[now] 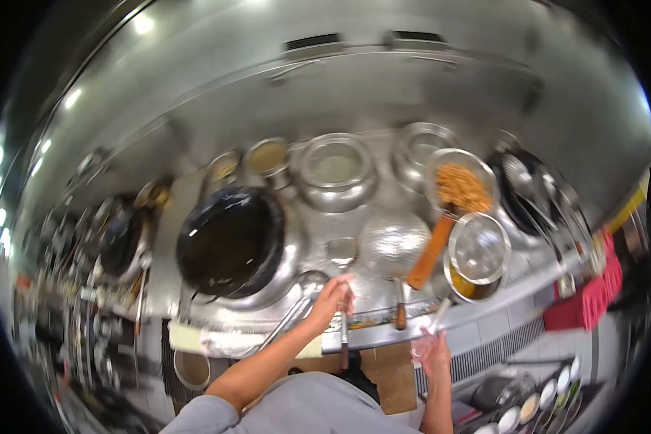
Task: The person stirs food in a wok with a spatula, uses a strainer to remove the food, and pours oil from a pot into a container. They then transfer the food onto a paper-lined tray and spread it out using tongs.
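Note:
My left hand (333,304) is over the counter's front edge, fingers loosely bent and slightly blurred, with no object visible in them. Beneath it runs the handle of a wok spatula (341,250), and a metal ladle (312,281) lies just to its left. Lower right, my right hand (434,356) is closed around the pale handle of a fine-mesh strainer (479,247). This strainer sits over a pot of yellowish liquid (477,291). Behind it, a wooden-handled strainer (431,181) holds orange-brown food pieces (463,189). A round perforated skimmer (394,246) lies between my hands.
A large black wok (231,242) with dark liquid stands at left. Steel pots (336,170) and small containers (267,155) line the back. Several ladles (519,176) rest in a dark wok at right. A pink-red basket (589,289) is at the counter's right end.

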The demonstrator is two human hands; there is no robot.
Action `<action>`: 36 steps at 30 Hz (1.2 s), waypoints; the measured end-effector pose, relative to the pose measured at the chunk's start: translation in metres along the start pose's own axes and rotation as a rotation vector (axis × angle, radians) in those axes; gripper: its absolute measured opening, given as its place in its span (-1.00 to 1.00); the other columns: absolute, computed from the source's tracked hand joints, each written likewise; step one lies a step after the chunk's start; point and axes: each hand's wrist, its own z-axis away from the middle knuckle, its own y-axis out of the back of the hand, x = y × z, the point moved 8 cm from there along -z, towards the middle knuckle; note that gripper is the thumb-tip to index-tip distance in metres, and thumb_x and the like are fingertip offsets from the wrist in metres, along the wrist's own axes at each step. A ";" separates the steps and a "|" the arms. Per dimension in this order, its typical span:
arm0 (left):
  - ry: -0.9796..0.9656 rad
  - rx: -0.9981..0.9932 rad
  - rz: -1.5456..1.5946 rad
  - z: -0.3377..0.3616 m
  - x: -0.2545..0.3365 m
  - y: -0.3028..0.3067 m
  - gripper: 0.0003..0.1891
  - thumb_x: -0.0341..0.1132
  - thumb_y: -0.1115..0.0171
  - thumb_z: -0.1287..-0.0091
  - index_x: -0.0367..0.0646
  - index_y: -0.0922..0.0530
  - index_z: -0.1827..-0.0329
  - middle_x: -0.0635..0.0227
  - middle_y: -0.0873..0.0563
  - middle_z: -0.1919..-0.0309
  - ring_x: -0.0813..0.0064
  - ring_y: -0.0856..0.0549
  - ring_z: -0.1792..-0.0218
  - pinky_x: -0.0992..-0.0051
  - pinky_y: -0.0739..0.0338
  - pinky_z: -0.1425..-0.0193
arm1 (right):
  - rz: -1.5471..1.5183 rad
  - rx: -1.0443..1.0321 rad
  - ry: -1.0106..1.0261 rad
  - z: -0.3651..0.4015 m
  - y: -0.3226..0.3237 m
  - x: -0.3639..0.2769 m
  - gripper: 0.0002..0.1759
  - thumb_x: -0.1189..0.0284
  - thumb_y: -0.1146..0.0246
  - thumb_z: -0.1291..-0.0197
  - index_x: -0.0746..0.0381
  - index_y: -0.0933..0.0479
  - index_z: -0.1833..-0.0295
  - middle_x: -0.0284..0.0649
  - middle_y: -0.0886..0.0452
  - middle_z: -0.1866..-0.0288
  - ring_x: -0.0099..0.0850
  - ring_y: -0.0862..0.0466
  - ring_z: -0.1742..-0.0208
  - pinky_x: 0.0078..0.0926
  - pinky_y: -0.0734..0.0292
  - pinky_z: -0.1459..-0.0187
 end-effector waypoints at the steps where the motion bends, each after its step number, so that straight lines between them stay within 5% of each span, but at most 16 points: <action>1: -0.053 0.078 -0.052 0.026 -0.003 0.030 -0.69 -0.21 0.05 -0.45 -0.13 -0.41 -0.16 0.38 -0.54 0.41 0.59 -0.53 0.44 0.57 -0.49 0.35 | 0.073 -0.021 -0.075 -0.005 0.011 0.013 -0.34 -0.15 0.14 -0.33 0.28 -0.43 0.02 -0.09 -0.61 0.37 -0.25 -0.63 0.50 -0.21 -0.54 0.55; 3: -0.153 0.291 -0.198 0.089 -0.009 0.091 -0.75 -0.23 0.05 -0.44 -0.19 -0.53 0.06 0.44 -0.51 0.52 0.64 -0.45 0.50 0.62 -0.40 0.40 | 0.235 -0.335 -0.453 -0.010 0.021 0.059 -0.47 0.02 0.05 -0.37 0.33 -0.47 0.18 -0.12 -0.61 0.41 -0.29 -0.64 0.49 -0.24 -0.58 0.52; 7: -0.350 0.793 -0.545 0.229 -0.025 0.192 -0.63 -0.20 0.08 -0.41 -0.25 -0.57 0.42 0.46 -0.47 0.61 0.61 -0.42 0.55 0.53 -0.29 0.44 | 0.915 -0.547 -0.731 0.009 -0.017 0.114 -0.67 0.24 -0.02 -0.37 0.29 -0.49 0.24 -0.17 -0.62 0.44 -0.33 -0.66 0.49 -0.32 -0.62 0.48; 10: -0.256 1.123 -0.563 0.331 -0.064 0.247 -0.56 -0.17 0.12 -0.42 -0.30 -0.53 0.50 0.34 -0.51 0.65 0.52 -0.48 0.55 0.42 -0.33 0.42 | 1.417 -0.747 -0.698 0.021 -0.086 0.140 -0.78 0.37 -0.03 -0.33 0.26 -0.51 0.27 -0.20 -0.63 0.46 -0.40 -0.66 0.49 -0.46 -0.60 0.48; 13: 0.005 1.377 -0.657 0.409 -0.117 0.272 -0.49 -0.04 0.12 -0.41 -0.30 -0.56 0.49 0.23 -0.54 0.67 0.34 -0.49 0.59 0.33 -0.37 0.43 | 1.729 -0.970 -0.148 0.015 -0.160 0.171 -0.85 0.40 -0.08 -0.25 0.23 -0.52 0.23 -0.25 -0.62 0.49 -0.47 -0.66 0.51 -0.53 -0.52 0.49; 14: 0.088 1.294 -0.744 0.422 -0.169 0.296 -0.51 -0.05 0.12 -0.41 -0.30 -0.55 0.44 0.15 -0.56 0.60 0.32 -0.54 0.51 0.32 -0.41 0.34 | 1.770 -1.003 0.030 0.011 -0.179 0.186 -0.86 0.42 -0.09 -0.22 0.23 -0.52 0.22 -0.26 -0.62 0.49 -0.49 -0.65 0.53 -0.54 -0.50 0.49; 15: 0.170 1.208 -0.825 0.440 -0.222 0.312 -0.53 -0.06 0.12 -0.42 -0.31 -0.54 0.39 0.08 -0.58 0.54 0.30 -0.60 0.43 0.31 -0.46 0.26 | 1.759 -0.952 -0.019 0.012 -0.200 0.198 -0.85 0.42 -0.09 -0.20 0.23 -0.52 0.22 -0.21 -0.63 0.46 -0.40 -0.67 0.46 -0.47 -0.52 0.43; 16: 0.433 1.034 -0.804 0.470 -0.293 0.317 -0.55 -0.04 0.12 -0.42 -0.28 -0.55 0.30 0.08 -0.61 0.45 0.29 -0.62 0.35 0.31 -0.48 0.19 | 1.744 -0.893 -0.068 0.014 -0.220 0.213 -0.84 0.41 -0.09 -0.18 0.24 -0.53 0.22 -0.16 -0.65 0.42 -0.32 -0.69 0.40 -0.41 -0.53 0.37; 17: 0.677 0.812 -0.790 0.488 -0.346 0.315 -0.56 -0.02 0.11 -0.42 -0.25 -0.56 0.21 0.08 -0.64 0.36 0.28 -0.64 0.27 0.31 -0.50 0.11 | 1.787 -0.945 0.159 0.017 -0.241 0.229 -0.82 0.40 -0.08 -0.18 0.23 -0.52 0.18 -0.10 -0.65 0.33 -0.22 -0.68 0.29 -0.33 -0.52 0.27; 18: 0.658 0.752 -0.814 0.484 -0.351 0.316 -0.56 -0.02 0.11 -0.42 -0.25 -0.56 0.21 0.08 -0.64 0.36 0.28 -0.64 0.27 0.31 -0.50 0.11 | 1.820 -0.944 0.387 0.017 -0.251 0.242 -0.80 0.39 -0.07 -0.19 0.23 -0.52 0.14 -0.03 -0.65 0.25 -0.13 -0.66 0.18 -0.24 -0.51 0.18; 20: 0.597 0.587 -0.779 0.457 -0.357 0.319 -0.57 -0.03 0.10 -0.41 -0.24 -0.56 0.19 0.10 -0.64 0.33 0.29 -0.64 0.26 0.31 -0.50 0.10 | 1.919 -1.052 0.367 0.019 -0.255 0.274 -0.74 0.36 -0.06 -0.20 0.22 -0.49 0.06 0.06 -0.60 0.10 0.00 -0.57 0.01 -0.12 -0.45 0.04; 24: 0.589 0.263 -0.738 0.450 -0.363 0.353 -0.60 -0.03 0.08 -0.40 -0.21 -0.56 0.16 0.13 -0.64 0.28 0.30 -0.64 0.23 0.32 -0.50 0.08 | 2.048 -1.048 0.216 0.058 -0.286 0.286 -0.72 0.36 -0.05 -0.21 0.21 -0.46 0.00 0.06 -0.59 0.10 0.01 -0.56 0.01 -0.10 -0.44 0.01; 30: 0.626 0.200 -0.453 0.478 -0.393 0.379 -0.63 -0.05 0.05 -0.39 -0.17 -0.55 0.10 0.18 -0.64 0.21 0.31 -0.63 0.19 0.32 -0.50 0.05 | 1.867 -0.940 0.183 0.079 -0.260 0.303 -0.69 0.39 -0.09 -0.13 0.23 -0.47 0.00 0.03 -0.60 0.13 -0.02 -0.58 0.04 -0.13 -0.46 0.06; 33: 0.637 0.208 -0.288 0.467 -0.405 0.373 -0.64 -0.05 0.04 -0.39 -0.15 -0.55 0.07 0.20 -0.64 0.17 0.31 -0.63 0.17 0.33 -0.50 0.03 | 1.688 -0.925 0.192 0.046 -0.175 0.324 -0.72 0.37 -0.11 -0.16 0.19 -0.48 0.02 0.04 -0.61 0.18 -0.06 -0.60 0.06 -0.14 -0.47 0.08; 36: 0.663 0.238 -0.142 0.458 -0.413 0.376 -0.65 -0.06 0.02 -0.38 -0.13 -0.55 0.04 0.23 -0.64 0.13 0.32 -0.63 0.15 0.33 -0.50 0.01 | 1.953 -0.608 0.071 0.008 -0.068 0.317 -0.71 0.33 -0.14 -0.15 0.25 -0.52 0.07 0.04 -0.62 0.17 -0.07 -0.60 0.08 -0.19 -0.48 0.11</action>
